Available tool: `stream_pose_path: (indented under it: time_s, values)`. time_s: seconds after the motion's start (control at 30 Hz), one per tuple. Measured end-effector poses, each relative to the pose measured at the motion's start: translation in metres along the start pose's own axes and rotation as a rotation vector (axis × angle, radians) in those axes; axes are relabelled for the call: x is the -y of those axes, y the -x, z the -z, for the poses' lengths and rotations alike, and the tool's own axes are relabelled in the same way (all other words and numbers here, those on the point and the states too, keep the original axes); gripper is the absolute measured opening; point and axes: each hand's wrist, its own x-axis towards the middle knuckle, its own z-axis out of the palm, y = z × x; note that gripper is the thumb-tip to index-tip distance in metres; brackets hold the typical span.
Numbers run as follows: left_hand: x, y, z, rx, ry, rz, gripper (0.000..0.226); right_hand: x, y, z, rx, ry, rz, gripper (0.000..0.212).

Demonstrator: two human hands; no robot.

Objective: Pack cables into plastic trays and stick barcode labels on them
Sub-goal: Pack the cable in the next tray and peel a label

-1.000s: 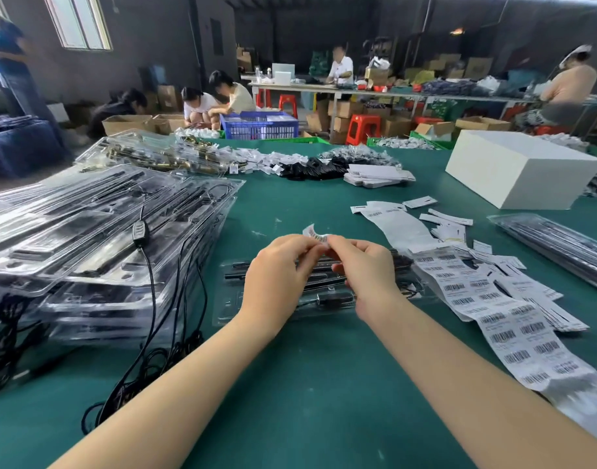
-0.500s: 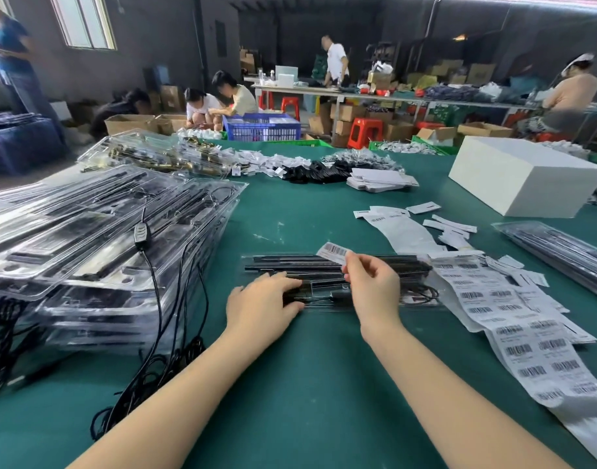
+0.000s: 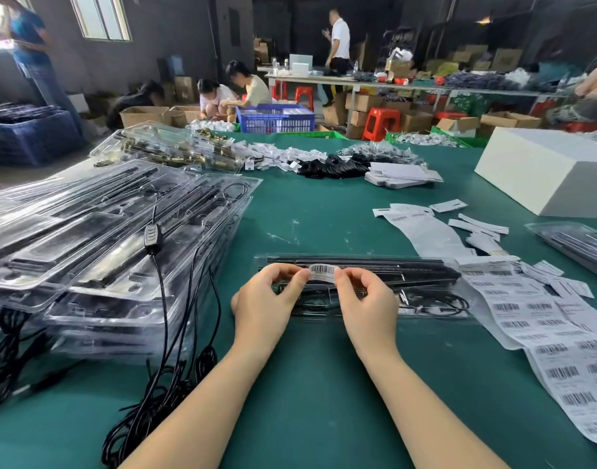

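Here we have a barcode label (image 3: 321, 269) stretched between our two hands, the left hand (image 3: 266, 304) pinching its left end between thumb and forefinger and the right hand (image 3: 366, 304) pinching its right end the same way, so that it arches slightly above the clear plastic tray (image 3: 364, 289) lying crosswise on the green table (image 3: 307, 394). To do this step well, we judge that we should keep the label taut and level, line it up with the long edge of the tray, touch one end down first and then smooth across so no crease or bubble forms. The tray, with its black cables (image 3: 435, 301) inside, sits directly under and just beyond our fingers, running out well to the right of them. The sheets of unused labels (image 3: 540, 319) lie just beside the tray's right end, and the stack of packed trays (image 3: 104, 252) stands well to our left.
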Motion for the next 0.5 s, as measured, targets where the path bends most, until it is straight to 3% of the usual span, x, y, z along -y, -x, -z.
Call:
stream_pose_path:
  time_s: [0.2, 0.5]
  values:
    - [0.0003, 0.0027, -0.002, 0.009, -0.061, -0.043, 0.013, 0.0039, 0.0011, 0.0022, 0.021, 0.014, 0.044, 0.014]
    - [0.0082, -0.0001, 0.0022, 0.016, 0.05, 0.017, 0.015, 0.0012, 0.0043, 0.0032, 0.053, 0.057, 0.051, 0.017]
